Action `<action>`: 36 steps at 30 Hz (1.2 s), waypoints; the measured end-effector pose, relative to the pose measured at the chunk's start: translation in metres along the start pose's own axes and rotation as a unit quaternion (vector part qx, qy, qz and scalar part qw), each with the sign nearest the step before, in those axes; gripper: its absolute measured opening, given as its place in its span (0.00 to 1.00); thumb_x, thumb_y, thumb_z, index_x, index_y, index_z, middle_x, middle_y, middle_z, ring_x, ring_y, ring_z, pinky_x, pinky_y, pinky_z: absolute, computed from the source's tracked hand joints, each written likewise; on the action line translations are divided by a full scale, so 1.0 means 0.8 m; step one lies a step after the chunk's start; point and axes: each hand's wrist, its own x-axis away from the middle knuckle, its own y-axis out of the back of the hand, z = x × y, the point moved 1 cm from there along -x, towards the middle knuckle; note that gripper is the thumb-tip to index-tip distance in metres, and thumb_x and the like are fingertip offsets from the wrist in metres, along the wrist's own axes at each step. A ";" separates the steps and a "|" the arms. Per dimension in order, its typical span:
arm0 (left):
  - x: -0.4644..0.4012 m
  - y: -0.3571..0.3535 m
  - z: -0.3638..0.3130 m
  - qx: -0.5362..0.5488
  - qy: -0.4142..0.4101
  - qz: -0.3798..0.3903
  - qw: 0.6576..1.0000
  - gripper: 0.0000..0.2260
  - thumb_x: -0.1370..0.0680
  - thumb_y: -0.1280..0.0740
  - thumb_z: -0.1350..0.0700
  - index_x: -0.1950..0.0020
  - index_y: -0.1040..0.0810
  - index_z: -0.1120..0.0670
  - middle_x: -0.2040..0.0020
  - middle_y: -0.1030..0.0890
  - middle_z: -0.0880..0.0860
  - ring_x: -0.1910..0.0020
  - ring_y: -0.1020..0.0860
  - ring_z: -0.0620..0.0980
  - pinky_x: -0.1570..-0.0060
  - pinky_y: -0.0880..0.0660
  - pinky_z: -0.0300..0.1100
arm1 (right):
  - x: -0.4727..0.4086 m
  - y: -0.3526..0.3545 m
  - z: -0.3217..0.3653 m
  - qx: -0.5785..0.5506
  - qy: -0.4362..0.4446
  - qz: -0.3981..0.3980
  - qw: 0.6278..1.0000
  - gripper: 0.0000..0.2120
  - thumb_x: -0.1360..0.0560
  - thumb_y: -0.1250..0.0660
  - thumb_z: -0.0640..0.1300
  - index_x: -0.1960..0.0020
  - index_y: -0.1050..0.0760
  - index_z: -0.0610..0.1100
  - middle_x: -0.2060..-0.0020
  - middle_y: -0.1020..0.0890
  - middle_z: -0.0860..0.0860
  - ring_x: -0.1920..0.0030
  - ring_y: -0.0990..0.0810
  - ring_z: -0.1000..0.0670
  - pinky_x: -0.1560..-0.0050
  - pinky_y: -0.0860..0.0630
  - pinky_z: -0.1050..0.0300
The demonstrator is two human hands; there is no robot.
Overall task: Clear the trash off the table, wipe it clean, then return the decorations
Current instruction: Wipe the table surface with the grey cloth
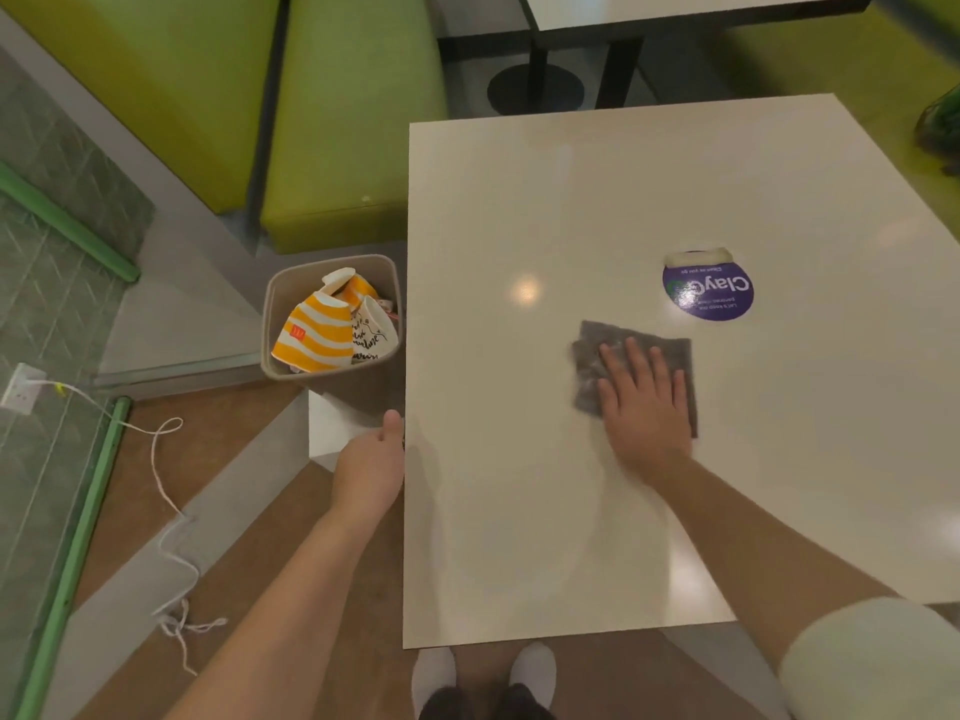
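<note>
A white square table (pixel 519 501) fills the middle of the head view. On it lies a grey cloth (pixel 589 356), and my right hand (pixel 644 402) presses flat on it with straight fingers. My left hand (pixel 371 470) grips the table's left edge, thumb up at the rim and fingers hidden under the top. A beige bin (pixel 280 298) on the floor left of the table holds crumpled paper cups (pixel 322 335), orange-striped and white. A round purple sticker (pixel 709 293) sits on the table beyond the cloth.
Green padded benches (pixel 343 127) stand behind the bin and to the far right. A second table (pixel 675 7) is at the back. A white cable (pixel 166 491) trails over the floor from a wall socket at the left. My feet are at the table's near edge.
</note>
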 end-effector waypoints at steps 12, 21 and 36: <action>-0.018 0.014 0.012 0.098 0.044 0.071 0.992 0.29 0.18 0.52 0.38 0.43 0.22 0.58 0.52 0.19 0.56 0.51 0.19 0.57 0.41 0.24 0.53 | 0.144 -0.062 0.217 -0.039 0.165 0.041 0.985 0.24 0.18 0.56 0.56 0.23 0.43 0.58 0.22 0.45 0.53 0.21 0.51 0.46 0.25 0.58 0.44; 0.016 0.020 0.040 0.068 0.008 0.163 0.984 0.23 0.17 0.52 0.41 0.29 0.29 0.49 0.44 0.24 0.51 0.50 0.21 0.57 0.48 0.25 0.48 | 0.126 -0.022 0.044 -0.035 -0.080 0.015 0.996 0.23 0.17 0.59 0.57 0.23 0.58 0.65 0.21 0.57 0.58 0.22 0.61 0.52 0.24 0.64 0.47; 0.026 0.035 0.054 0.000 -0.079 0.211 0.974 0.26 0.16 0.57 0.43 0.34 0.24 0.50 0.46 0.20 0.52 0.36 0.26 0.55 0.29 0.37 0.52 | 0.308 -0.082 0.223 -0.031 0.131 0.015 0.991 0.23 0.20 0.50 0.56 0.25 0.43 0.65 0.21 0.50 0.54 0.21 0.57 0.47 0.25 0.58 0.43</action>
